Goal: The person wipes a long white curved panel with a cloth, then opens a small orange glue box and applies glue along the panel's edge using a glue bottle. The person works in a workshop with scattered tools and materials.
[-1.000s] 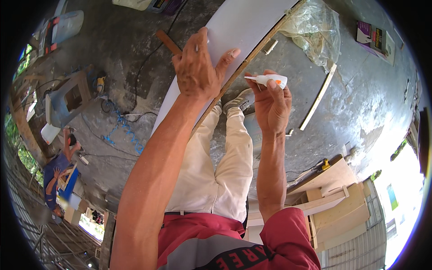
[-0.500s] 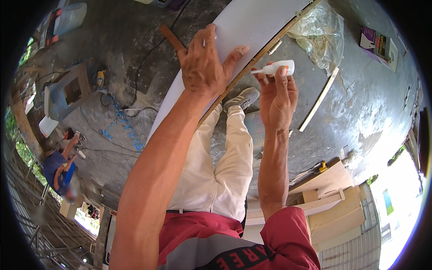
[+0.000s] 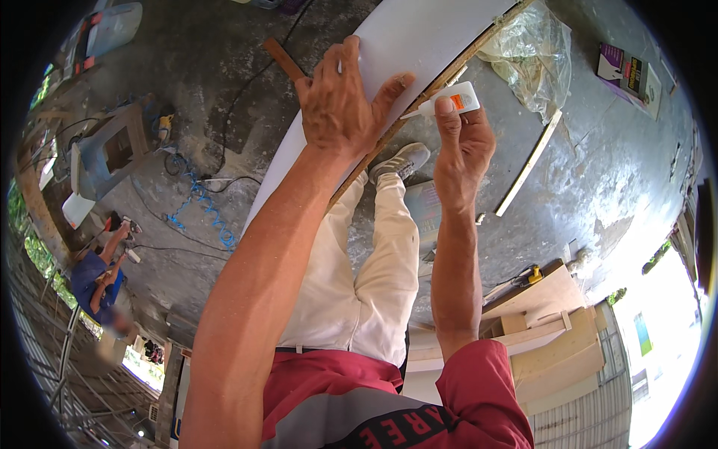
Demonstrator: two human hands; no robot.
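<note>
A long white panel (image 3: 422, 41) with a rough brown wooden edge (image 3: 399, 128) slants across the upper middle. On its white face rests my left hand (image 3: 336, 112), fingers stretched and thumb spread apart. My right hand (image 3: 465, 153) pinches a small white squeeze bottle (image 3: 466, 95) with an orange patch, thumb on top. The bottle lies tilted to the left, its thin nozzle at the panel's wooden edge; whether the tip touches cannot be made out. Nor can I see any liquid coming out.
A clear plastic bag (image 3: 529, 56) and a thin wooden strip (image 3: 529, 163) lie on the right-hand floor, near a purple-and-black box (image 3: 627, 75). Blue coiled hose (image 3: 213, 209) and cables cross the left floor. Another person (image 3: 101, 284) crouches far left.
My right hand has turned and brought the bottle slightly left and up, its nozzle now closer to the panel's edge. My left hand stays in place.
</note>
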